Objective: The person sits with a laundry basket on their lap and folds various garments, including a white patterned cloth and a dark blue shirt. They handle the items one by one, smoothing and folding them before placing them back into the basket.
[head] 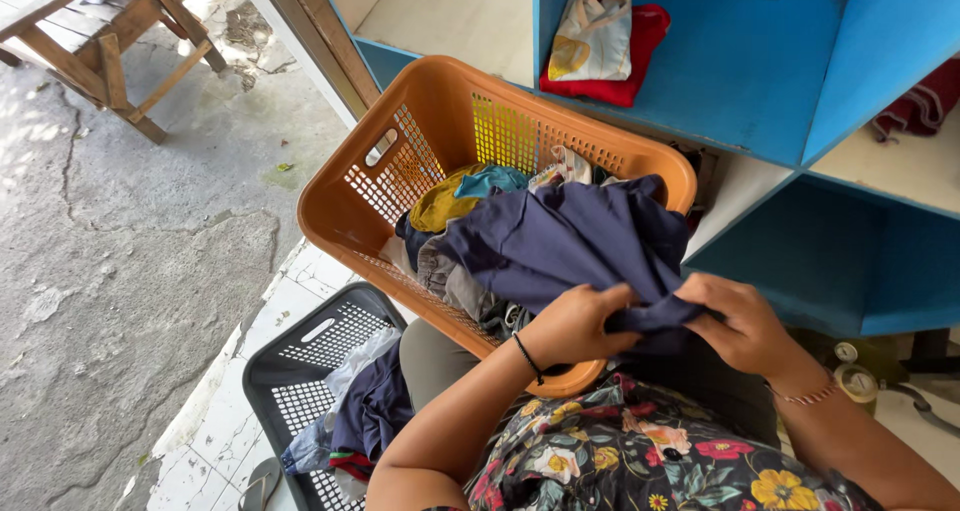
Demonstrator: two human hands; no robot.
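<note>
Closest in, left hand [572,323] and right hand [738,323] pinching one edge of the navy garment [575,236], fingers clamped. Draped over the orange basket [440,101]; could snag on the rim or drop beside the black basket [330,336].

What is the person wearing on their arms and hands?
Both arms are bare, with no sleeves reaching the forearms and no gloves. The left hand has a thin black band around its wrist. The right hand has a thin reddish bracelet around its wrist. Below the arms shows a dark top printed with red, yellow and pink flowers.
</note>
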